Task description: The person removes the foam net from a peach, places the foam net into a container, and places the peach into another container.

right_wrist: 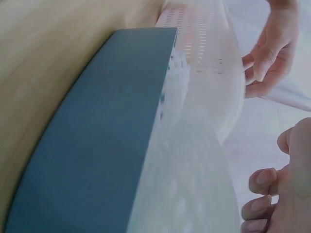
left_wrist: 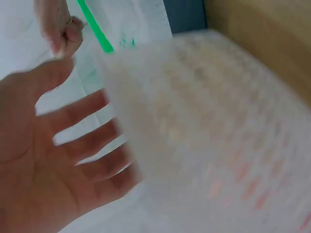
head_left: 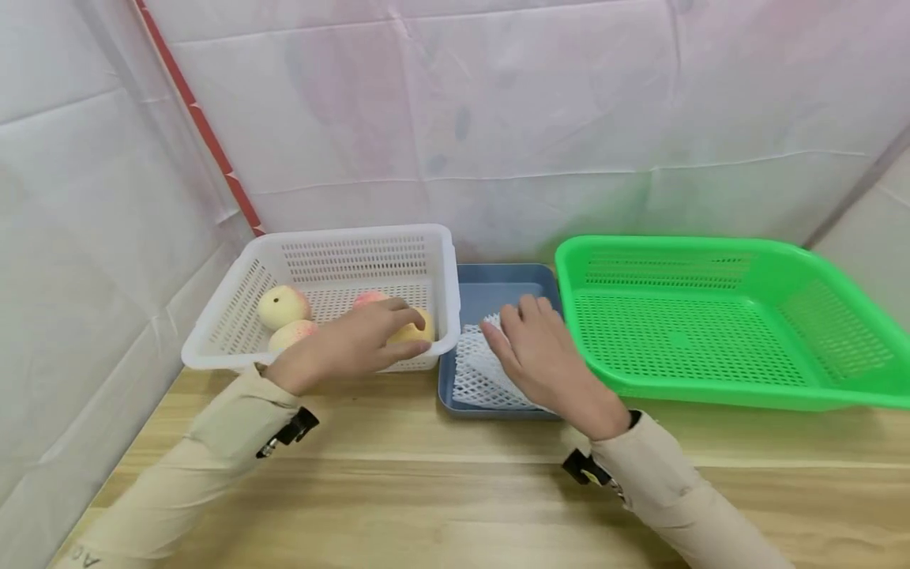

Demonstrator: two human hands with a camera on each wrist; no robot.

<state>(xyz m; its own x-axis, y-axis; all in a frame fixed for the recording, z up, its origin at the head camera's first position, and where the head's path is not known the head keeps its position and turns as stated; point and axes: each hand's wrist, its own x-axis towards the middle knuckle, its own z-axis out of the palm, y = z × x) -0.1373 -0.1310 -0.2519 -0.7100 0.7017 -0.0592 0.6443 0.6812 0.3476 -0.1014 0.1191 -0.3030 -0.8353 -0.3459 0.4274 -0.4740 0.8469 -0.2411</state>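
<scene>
My left hand (head_left: 362, 336) reaches over the near rim of a white plastic basket (head_left: 442, 276), its fingers around a yellowish peach (head_left: 418, 325) at the right end. In the left wrist view the fingers are spread, with the palm (left_wrist: 43, 174) bare beside the blurred basket wall. Two pale peaches (head_left: 281, 307) lie at the basket's left; a pinker peach (head_left: 370, 298) is partly behind the hand. Over white foam net sleeves (head_left: 478, 371) on a blue-grey tray (head_left: 498, 288) hovers my right hand (head_left: 536, 352), fingers loosely bent and holding nothing in the right wrist view.
A large green basket (head_left: 682, 387) stands right of the tray, with only its perforated bottom showing inside. The wooden table (head_left: 426, 490) extends in front. White cloth walls (head_left: 498, 126) rise behind and at the left, with a red strip (head_left: 206, 126) along the corner.
</scene>
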